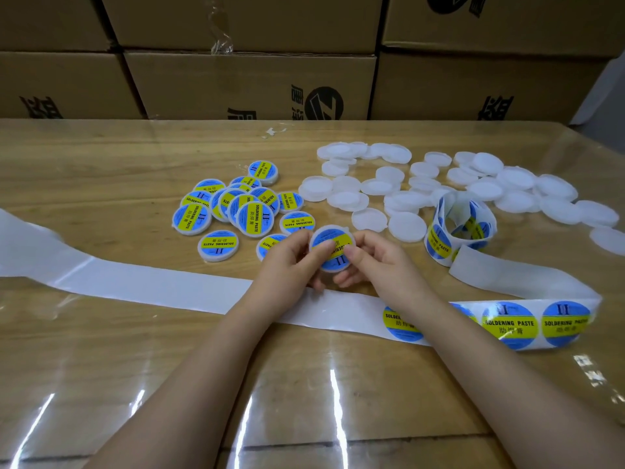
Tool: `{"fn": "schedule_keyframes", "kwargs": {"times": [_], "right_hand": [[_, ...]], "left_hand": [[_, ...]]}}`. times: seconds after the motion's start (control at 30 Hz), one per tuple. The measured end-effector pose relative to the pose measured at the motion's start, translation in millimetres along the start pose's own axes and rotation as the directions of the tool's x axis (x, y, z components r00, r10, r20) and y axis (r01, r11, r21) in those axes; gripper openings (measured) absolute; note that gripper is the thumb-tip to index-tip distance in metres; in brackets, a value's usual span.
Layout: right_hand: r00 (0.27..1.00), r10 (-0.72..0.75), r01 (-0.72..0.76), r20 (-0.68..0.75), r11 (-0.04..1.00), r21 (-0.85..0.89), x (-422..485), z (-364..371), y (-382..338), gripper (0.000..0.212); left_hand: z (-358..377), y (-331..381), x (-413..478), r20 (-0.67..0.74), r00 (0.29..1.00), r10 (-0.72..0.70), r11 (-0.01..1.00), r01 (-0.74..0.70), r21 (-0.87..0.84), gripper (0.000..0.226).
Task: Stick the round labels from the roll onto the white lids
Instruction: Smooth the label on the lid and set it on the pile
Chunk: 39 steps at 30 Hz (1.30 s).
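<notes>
Boxes point(250, 79) stand stacked behind the film-covered wooden table point(101, 333), where left hand point(287, 265) and right hand point(378, 265) pinch one labelled lid point(334, 239).

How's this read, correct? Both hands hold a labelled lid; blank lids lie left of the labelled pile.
No. The head view shows left hand and right hand holding the labelled lid, but the blank lids lie right of the labelled pile, not left.

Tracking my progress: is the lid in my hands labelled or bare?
Labelled: a blue-and-yellow label covers the top of the lid, gripped by the left hand and right hand.
</notes>
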State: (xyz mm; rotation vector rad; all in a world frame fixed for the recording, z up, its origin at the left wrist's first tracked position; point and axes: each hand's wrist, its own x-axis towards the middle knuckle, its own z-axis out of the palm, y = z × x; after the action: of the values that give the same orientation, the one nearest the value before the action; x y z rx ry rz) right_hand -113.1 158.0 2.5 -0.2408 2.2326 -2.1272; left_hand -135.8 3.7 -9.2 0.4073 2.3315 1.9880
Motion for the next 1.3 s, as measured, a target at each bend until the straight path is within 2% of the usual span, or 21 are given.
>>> {"fn": "schedule_keyframes", "kwargs": {"times": [0.13, 0.2, 0.27, 0.33, 0.4, 0.5, 0.6, 0.7, 0.77, 0.83, 0.87, 0.9, 0.97, 1.13, 1.3], "right_hand": [[0.997, -0.002, -0.003, -0.072, 0.998, -0.062, 0.9, 0.7, 2.4, 0.011], [0.988, -0.027, -0.001, -0.154, 0.984, -0.177, 2.2, -1.5, 5.6, 0.013], [0.955, -0.121, 0.013, -0.272, 0.93, -0.367, 3.4, -7.3, 8.1, 0.014], [0.912, -0.228, -0.008, -0.342, 0.823, -0.568, 3.9, -15.0, 8.3, 0.019], [0.906, -0.252, -0.097, -0.339, 0.656, -0.748, 5.3, -22.2, 9.6, 0.03], [0.935, -0.137, -0.234, -0.327, 0.452, -0.861, 5.6, -26.5, 12.2, 0.043], [0.949, -0.024, -0.283, -0.315, 0.378, -0.882, 5.5, -25.8, 14.2, 0.05], [0.948, -0.021, -0.289, -0.317, 0.355, -0.889, 5.8, -25.4, 13.3, 0.048], [0.95, -0.039, -0.275, -0.308, 0.355, -0.893, 5.1, -24.8, 12.8, 0.046], [0.951, -0.078, -0.25, -0.298, 0.372, -0.894, 4.2, -23.8, 13.0, 0.043], [0.948, -0.103, -0.239, -0.3, 0.39, -0.889, 3.7, -23.2, 12.9, 0.041], [0.945, -0.126, -0.23, -0.303, 0.404, -0.886, 3.5, -22.9, 12.8, 0.04], [0.939, -0.153, -0.223, -0.309, 0.415, -0.882, 3.7, -23.1, 13.1, 0.039], [0.957, -0.077, -0.231, -0.279, 0.376, -0.897, 6.2, -24.4, 17.3, 0.047], [0.956, -0.145, -0.184, -0.256, 0.384, -0.905, 4.9, -22.9, 17.1, 0.037]], "left_hand": [[-0.9, -0.3, -1.1, -0.002, 1.0, -0.011, 1.0, 0.011, -0.023, 0.015], [-2.1, 0.4, -0.9, -0.032, 0.999, -0.013, 0.999, 0.011, -0.047, 0.011], [-2.7, -0.1, 0.5, -0.096, 0.995, -0.019, 0.998, 0.013, -0.059, 0.019], [-1.8, -0.9, 1.0, -0.172, 0.985, 0.009, 1.0, -0.013, -0.021, 0.027], [-1.0, -3.0, 1.2, -0.242, 0.967, 0.082, 0.992, -0.055, 0.115, 0.033], [-5.0, -6.7, 0.7, -0.331, 0.925, 0.188, 0.93, -0.059, 0.364, 0.035], [-8.2, -8.8, 1.2, -0.383, 0.904, 0.189, 0.887, 0.011, 0.462, 0.032], [-6.7, -7.3, 0.2, -0.412, 0.896, 0.165, 0.852, 0.081, 0.517, 0.036], [-7.8, -4.7, -2.6, -0.398, 0.886, 0.239, 0.784, 0.065, 0.617, 0.032], [-9.0, -5.8, -3.6, -0.281, 0.892, 0.354, 0.597, 0.015, 0.802, 0.025], [-9.0, -6.4, -4.6, -0.211, 0.911, 0.354, 0.496, 0.008, 0.868, 0.023], [-8.1, -6.9, -5.4, -0.163, 0.936, 0.311, 0.416, 0.02, 0.909, 0.025], [-6.9, -9.5, -5.8, -0.129, 0.967, 0.219, 0.323, 0.053, 0.945, 0.032], [-6.4, -11.6, -5.5, -0.12, 0.965, 0.232, 0.3, 0.046, 0.953, 0.035], [-6.4, -11.7, -5.1, -0.095, 0.974, 0.205, 0.292, 0.032, 0.956, 0.039]]}}
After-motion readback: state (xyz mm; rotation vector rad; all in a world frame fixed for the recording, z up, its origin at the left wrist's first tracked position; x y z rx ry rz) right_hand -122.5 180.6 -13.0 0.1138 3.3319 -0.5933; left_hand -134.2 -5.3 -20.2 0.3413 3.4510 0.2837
